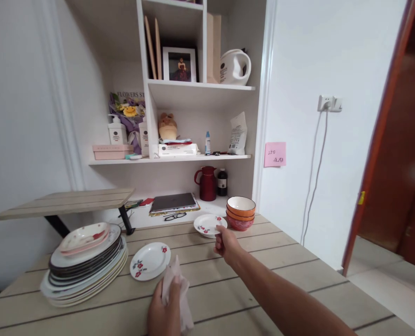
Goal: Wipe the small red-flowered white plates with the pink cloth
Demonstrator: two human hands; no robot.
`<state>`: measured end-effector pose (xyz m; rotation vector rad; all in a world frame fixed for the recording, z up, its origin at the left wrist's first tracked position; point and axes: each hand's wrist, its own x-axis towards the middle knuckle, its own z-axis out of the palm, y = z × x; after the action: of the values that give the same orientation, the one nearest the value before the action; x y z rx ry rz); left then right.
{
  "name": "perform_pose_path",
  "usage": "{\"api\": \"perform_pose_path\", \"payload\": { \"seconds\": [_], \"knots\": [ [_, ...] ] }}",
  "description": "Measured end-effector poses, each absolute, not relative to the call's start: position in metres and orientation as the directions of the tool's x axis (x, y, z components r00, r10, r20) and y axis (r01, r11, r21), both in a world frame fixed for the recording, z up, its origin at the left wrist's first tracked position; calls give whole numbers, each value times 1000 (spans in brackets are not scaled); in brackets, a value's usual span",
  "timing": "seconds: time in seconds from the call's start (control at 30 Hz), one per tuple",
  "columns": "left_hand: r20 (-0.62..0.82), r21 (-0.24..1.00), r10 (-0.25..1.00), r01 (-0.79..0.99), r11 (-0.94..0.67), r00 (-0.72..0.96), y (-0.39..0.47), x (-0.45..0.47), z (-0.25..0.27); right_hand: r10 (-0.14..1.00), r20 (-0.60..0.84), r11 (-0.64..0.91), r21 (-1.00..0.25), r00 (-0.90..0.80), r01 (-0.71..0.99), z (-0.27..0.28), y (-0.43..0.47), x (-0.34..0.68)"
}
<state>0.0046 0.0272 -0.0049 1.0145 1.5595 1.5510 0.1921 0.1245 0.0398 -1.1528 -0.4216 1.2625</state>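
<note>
My left hand (164, 305) is closed around a crumpled pale pink cloth (180, 291) near the front of the table. Just beyond it lies a single white plate (150, 261) with red flowers and dark leaves. Farther back, my right hand (226, 243) pinches the right rim of a matching small flowered plate (207, 224), which sits on a low stack of similar plates. Touching distance from that stack is a pile of bowls (240, 212), orange ones above a pink patterned one. Some fingertips of the right hand are hidden behind the thumb.
At the left stands a tall stack of plates (85, 266) with a pinkish dish on top, partly under a small raised wooden stand (71, 203). Behind the table are a laptop (172, 202), glasses (175, 216), a red jug (206, 184) and a dark bottle (222, 182).
</note>
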Motion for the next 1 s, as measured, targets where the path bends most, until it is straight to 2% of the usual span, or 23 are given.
{"api": "perform_pose_path", "payload": {
  "seconds": [0.3,1.0],
  "knots": [
    [57,993,900,117,-7,-431,25,9,0,841,-383,-131,-829,382,-543,17,136,199],
    [66,977,913,212,23,-403,24,8,-1,859,-361,-97,-811,363,-577,8,140,205]
  ]
}}
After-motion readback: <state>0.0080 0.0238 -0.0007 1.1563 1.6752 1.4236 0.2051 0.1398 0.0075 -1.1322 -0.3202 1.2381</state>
